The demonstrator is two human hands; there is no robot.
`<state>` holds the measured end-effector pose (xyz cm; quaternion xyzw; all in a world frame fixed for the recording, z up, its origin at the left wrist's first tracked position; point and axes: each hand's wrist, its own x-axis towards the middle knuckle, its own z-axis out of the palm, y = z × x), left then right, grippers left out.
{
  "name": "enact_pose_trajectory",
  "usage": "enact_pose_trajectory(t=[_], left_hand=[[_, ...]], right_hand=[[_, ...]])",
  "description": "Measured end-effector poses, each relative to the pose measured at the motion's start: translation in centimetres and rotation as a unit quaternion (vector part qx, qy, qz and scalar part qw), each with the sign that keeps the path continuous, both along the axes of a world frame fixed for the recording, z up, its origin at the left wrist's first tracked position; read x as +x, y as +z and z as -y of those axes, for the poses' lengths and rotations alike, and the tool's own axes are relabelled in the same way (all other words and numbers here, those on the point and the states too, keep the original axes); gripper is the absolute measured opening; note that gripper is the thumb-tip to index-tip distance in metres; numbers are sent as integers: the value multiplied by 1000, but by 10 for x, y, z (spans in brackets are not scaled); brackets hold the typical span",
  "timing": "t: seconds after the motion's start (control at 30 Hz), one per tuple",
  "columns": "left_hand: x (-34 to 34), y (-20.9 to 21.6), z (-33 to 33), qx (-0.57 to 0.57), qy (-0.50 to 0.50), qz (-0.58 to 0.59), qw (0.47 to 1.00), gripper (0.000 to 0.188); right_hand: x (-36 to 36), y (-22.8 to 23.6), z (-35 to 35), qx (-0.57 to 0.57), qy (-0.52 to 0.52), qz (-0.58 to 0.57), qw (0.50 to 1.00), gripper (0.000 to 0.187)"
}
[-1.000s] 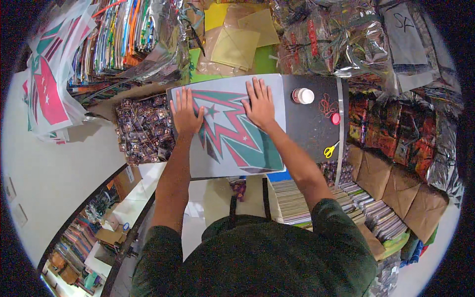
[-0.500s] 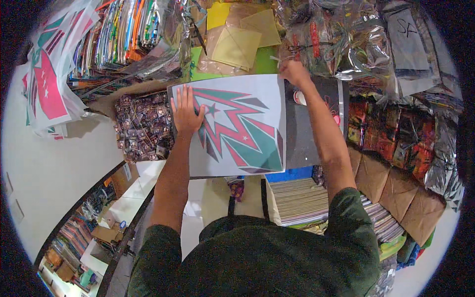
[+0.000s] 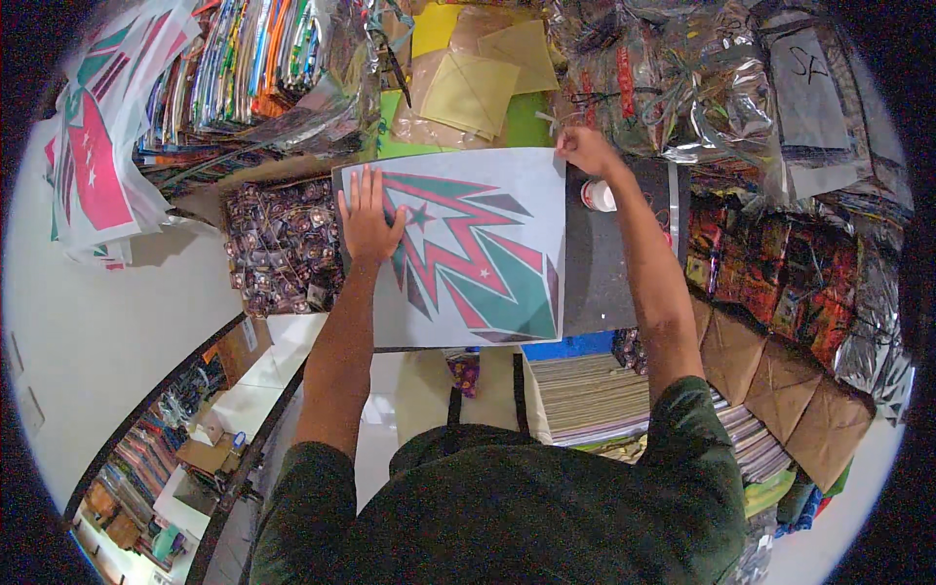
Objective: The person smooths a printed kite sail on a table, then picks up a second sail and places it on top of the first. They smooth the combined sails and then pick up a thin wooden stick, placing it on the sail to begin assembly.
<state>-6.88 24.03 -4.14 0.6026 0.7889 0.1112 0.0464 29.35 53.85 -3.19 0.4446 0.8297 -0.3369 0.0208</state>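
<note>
A white sheet (image 3: 458, 292) printed with a green, red and dark grey jagged star design lies on a dark board (image 3: 595, 283). My left hand (image 3: 369, 219) rests flat on the sheet's upper left part, fingers stretched out and slightly apart. At its upper right corner, my right hand (image 3: 588, 153) is closed in a pinch. Whether those fingers hold the corner or something small cannot be made out. Beside my right forearm, a small white round thing with red on it (image 3: 598, 196) sits on the board, partly covered by the arm.
Left of the board stands a box of small dark packets (image 3: 283, 249). Behind it are yellow sheets (image 3: 468, 93) and plastic-wrapped bundles (image 3: 663, 88). Similar printed sheets (image 3: 97, 166) hang at the far left. Stacked paper (image 3: 585, 395) and brown paper packs (image 3: 780, 375) lie at lower right.
My right hand has shifted slightly right and toward me, still pinched by the corner. More of the white round thing shows. My left hand stays flat on the sheet.
</note>
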Motion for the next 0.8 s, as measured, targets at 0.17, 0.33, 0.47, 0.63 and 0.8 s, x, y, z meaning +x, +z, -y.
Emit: enact_pose_trajectory(t=[0.17, 0.33, 0.47, 0.63, 0.8], left_hand=[[1, 3, -2, -5, -8, 3, 1000, 86], [0, 3, -1, -1, -10, 10, 1000, 85], [1, 4, -1, -7, -6, 8, 1000, 84], [2, 2, -1, -7, -3, 5, 1000, 84], [1, 0, -1, -14, -2, 6, 1000, 86]], right_hand=[[21, -12, -12, -98, 10, -75, 992, 12], [22, -9, -11, -151, -11, -77, 985, 12], [26, -7, -11, -169, 7, -103, 980, 13], [25, -9, -11, -219, -14, -102, 970, 17], [18, -3, -7, -226, -17, -94, 970, 21]])
